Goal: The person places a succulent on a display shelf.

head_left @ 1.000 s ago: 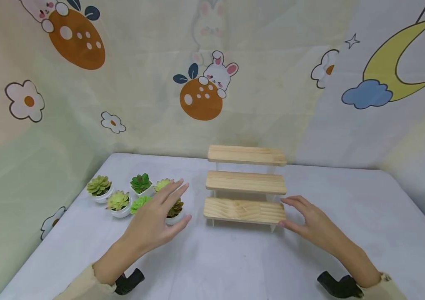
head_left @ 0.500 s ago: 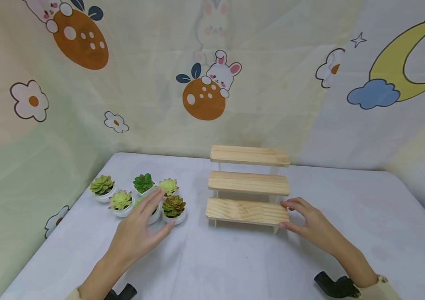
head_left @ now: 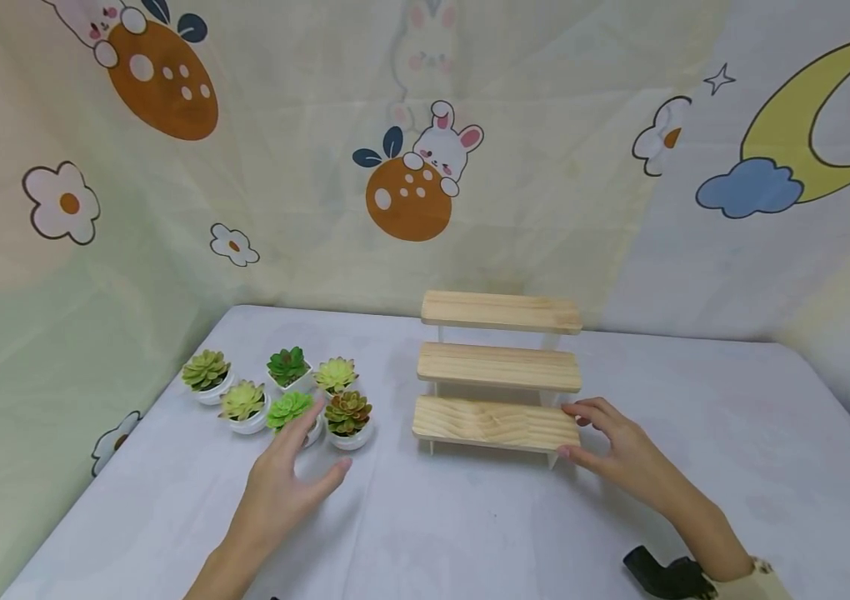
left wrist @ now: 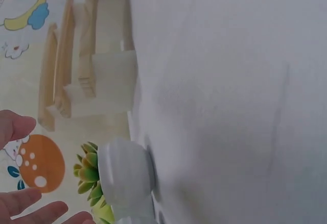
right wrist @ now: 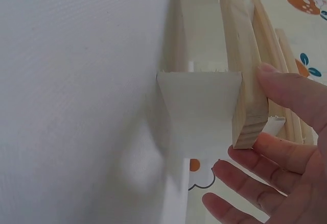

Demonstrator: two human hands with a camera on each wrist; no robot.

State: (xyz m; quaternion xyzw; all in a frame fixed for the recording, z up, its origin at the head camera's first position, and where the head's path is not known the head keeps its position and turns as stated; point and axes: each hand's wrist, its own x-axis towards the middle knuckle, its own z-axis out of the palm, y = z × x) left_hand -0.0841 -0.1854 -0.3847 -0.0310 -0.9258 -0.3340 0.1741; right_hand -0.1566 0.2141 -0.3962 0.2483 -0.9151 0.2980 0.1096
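Observation:
A three-tier wooden display stand (head_left: 496, 422) is at the back of the table, its boards on pale supports. My right hand (head_left: 623, 450) pinches the right end of its lowest board (right wrist: 250, 101), thumb on one face and forefinger on the other. In the head view my left hand (head_left: 275, 492) is spread with thumb and fingers apart, holding nothing. It is just in front of a reddish-green potted succulent (head_left: 348, 412) and overlaps the white pot of a bright green succulent (head_left: 290, 409). The left wrist view has a white pot (left wrist: 125, 168) below the hand's fingers (left wrist: 43, 214).
More succulents in white pots stand at the left: a dark green one (head_left: 287, 367), a pale one (head_left: 336, 375), and two yellow-green ones (head_left: 242, 400) further left. A white cloth covers the table (head_left: 470, 533). A printed fabric backdrop (head_left: 305, 183) rises behind and beside it.
My left hand has drawn back toward me and to the left, uncovering the reddish and bright green succulents. The right hand stays at the board's end. The view shifted slightly.

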